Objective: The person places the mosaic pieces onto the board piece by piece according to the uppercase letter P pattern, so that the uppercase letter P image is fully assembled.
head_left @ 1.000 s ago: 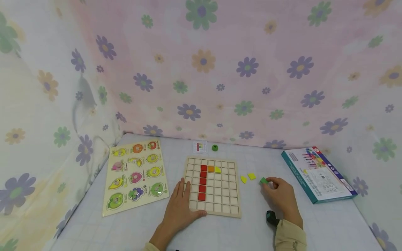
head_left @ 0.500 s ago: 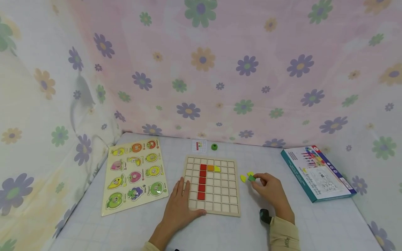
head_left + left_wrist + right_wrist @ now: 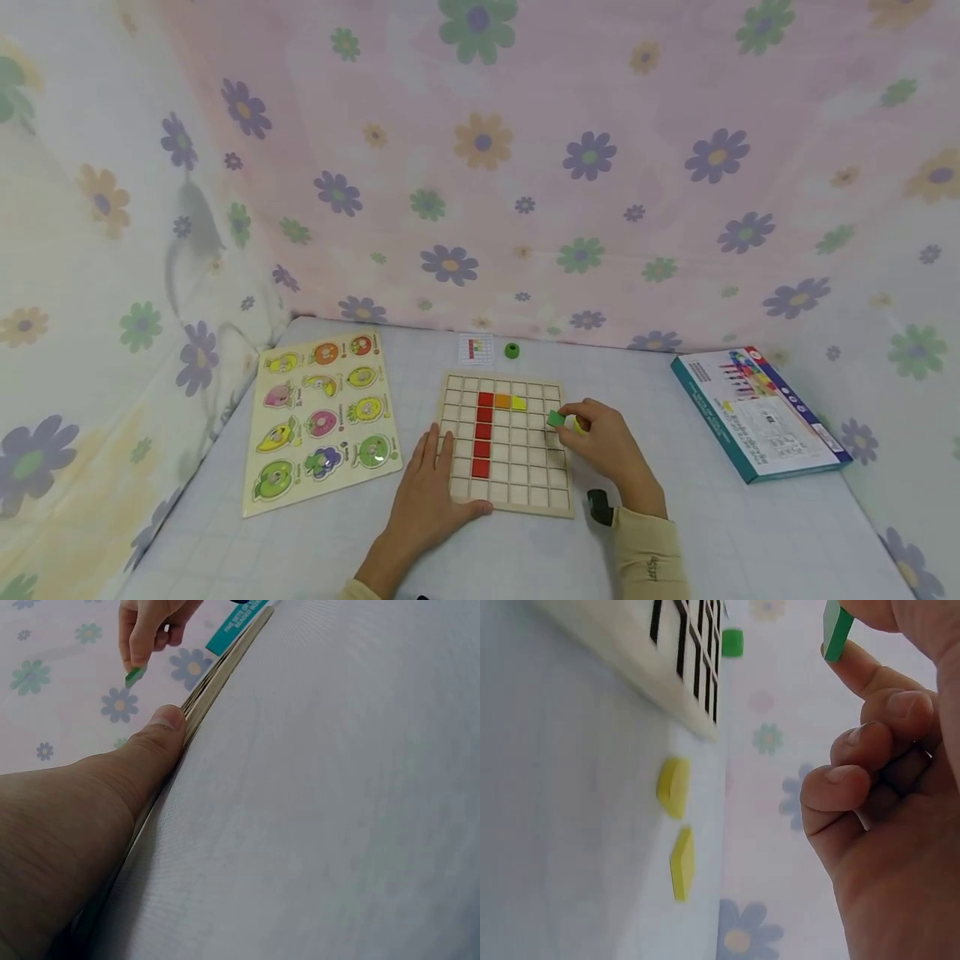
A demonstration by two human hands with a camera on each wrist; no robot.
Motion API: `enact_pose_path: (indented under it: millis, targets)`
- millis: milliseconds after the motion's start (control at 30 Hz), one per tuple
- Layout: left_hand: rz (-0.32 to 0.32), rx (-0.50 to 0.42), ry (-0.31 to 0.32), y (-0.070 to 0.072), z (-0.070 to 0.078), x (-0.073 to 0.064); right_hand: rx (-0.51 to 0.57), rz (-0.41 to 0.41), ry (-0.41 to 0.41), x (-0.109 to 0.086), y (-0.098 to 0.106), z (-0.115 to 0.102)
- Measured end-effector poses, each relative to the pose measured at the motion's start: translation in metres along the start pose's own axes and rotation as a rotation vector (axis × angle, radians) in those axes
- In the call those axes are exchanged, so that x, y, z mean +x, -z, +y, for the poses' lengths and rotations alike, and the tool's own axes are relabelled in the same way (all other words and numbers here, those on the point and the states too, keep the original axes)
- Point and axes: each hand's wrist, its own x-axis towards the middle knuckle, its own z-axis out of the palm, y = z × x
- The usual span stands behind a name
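Note:
My right hand (image 3: 609,446) pinches a green tile (image 3: 556,418) between thumb and index finger, over the right edge of a wooden grid board (image 3: 520,510). In the right wrist view the green tile stands out from the fingertips, clear of the board. A column of red tiles (image 3: 482,449) lies in the grid, with an orange tile (image 3: 503,402) and a yellow tile (image 3: 519,404) beside its top. My left hand (image 3: 427,500) rests on the board's left side with fingers straight, its thumb along the near edge. Two loose yellow pieces (image 3: 676,787) lie on the cloth beside the board.
On the left lies a fruit puzzle board (image 3: 347,454). Behind the grid are a small pattern card (image 3: 476,349) and a green ring-like piece (image 3: 512,351). A flat teal-edged box (image 3: 761,417) lies at the right. Flowered cloth (image 3: 525,233) walls in the table.
My right hand has carried the green tile left, past the loose yellow pieces, to above the board's right edge. My left hand has stayed in place on the board.

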Motion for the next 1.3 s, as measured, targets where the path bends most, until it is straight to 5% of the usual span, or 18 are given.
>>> enact_pose_path:
  millis: [567,867,1300]
  targets:
    - [-0.003,0.030,-0.008,-0.002,-0.002,0.001,-0.033,-0.165,0.161,0.022,-0.043,-0.042]
    - [-0.024,0.012,0.008,-0.004,0.000,0.001,-0.043,-0.236,0.069,0.026,-0.055,-0.040]
    - [-0.003,0.031,-0.001,-0.005,-0.002,0.002,-0.092,-0.195,0.096,0.028,-0.058,-0.040]
